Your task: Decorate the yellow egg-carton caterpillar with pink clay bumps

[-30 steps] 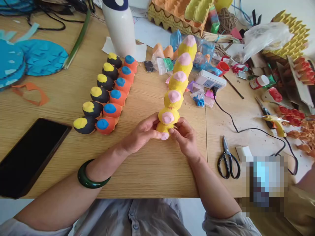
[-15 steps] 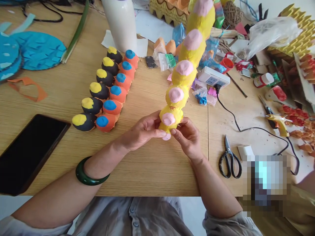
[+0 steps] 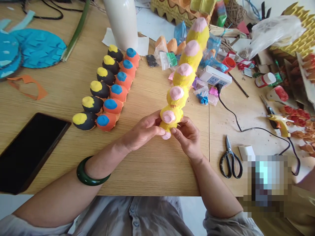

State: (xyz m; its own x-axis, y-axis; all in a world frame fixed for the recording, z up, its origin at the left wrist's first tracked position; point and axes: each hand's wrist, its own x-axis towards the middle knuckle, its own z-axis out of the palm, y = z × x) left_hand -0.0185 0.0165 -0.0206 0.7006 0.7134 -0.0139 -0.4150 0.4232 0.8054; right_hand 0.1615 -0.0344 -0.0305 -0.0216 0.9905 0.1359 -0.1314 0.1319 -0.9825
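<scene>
Between my hands is a yellow egg-carton strip (image 3: 180, 95), a row of bumps coated in yellow clay with pink clay caps on the tips. Its near end lies at my fingers, and the far end reaches up and away over the table. My left hand (image 3: 145, 129) is closed on the near end from the left, thumb by the lowest pink cap. From the right, my right hand (image 3: 188, 136) pinches the same end, its thumb at the front. Left of them lie a black strip (image 3: 105, 78) with yellow caps and an orange strip (image 3: 120, 95) with blue caps, side by side.
A phone (image 3: 31, 152) lies at the left, a white vase (image 3: 122, 24) behind the strips. Rightward are scissors (image 3: 230, 157), a power strip (image 3: 215, 77) with its cord, and a glue gun (image 3: 282, 124). Clay packets, egg trays (image 3: 172, 9) and a blue cutout (image 3: 39, 48) lie farther back.
The far end of the yellow strip has tipped lower, away from me, so the whole row now shows. Both hands keep their hold on the near end.
</scene>
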